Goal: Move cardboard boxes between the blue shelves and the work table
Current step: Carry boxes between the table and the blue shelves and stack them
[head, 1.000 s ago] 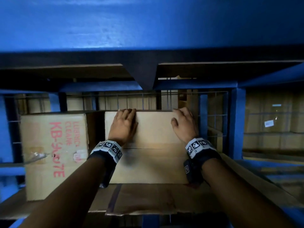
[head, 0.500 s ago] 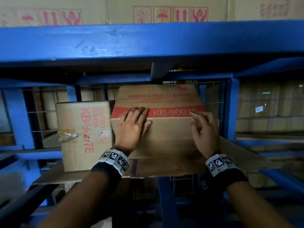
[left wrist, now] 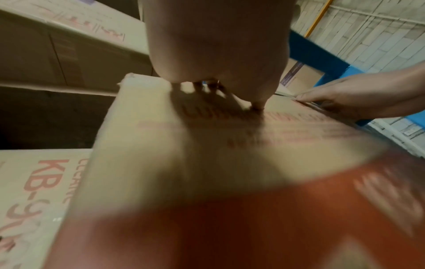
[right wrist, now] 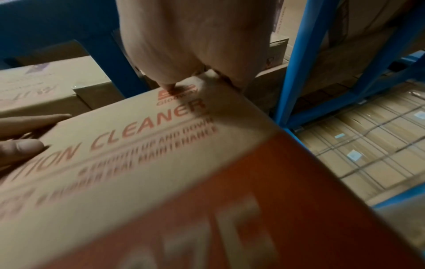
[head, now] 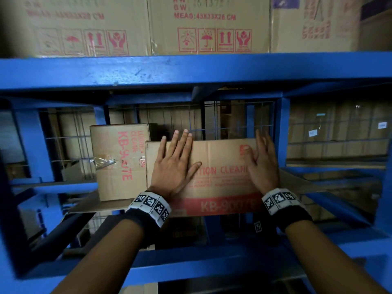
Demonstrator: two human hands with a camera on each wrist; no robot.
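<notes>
**Both hands flat on box at shelf's front edge**

Grip here is no clasp: the left hand (head: 172,166) lies spread on the printed face of the box (head: 218,179), fingers straight and reaching over its top edge, while the right hand (head: 262,164) presses flat near the box's right end, thumb on the face and fingers extended up past the rim. Neither hand curls round anything. The box stands at the front edge of the blue shelf (head: 191,68), on a sheet of cardboard, its red band lowermost and hanging toward the viewer; whether it tips forward cannot be told for certain. Just left and behind it stands a second box (head: 118,162), close alongside, contact unclear. Larger cartons (head: 207,24) fill the level above.

Judging by the pose, the step in hand is handling this box at the shelf mouth; direction of travel cannot be read. The next move calls for fingers hooked behind the top edge or under the base, with the load kept level.
</notes>
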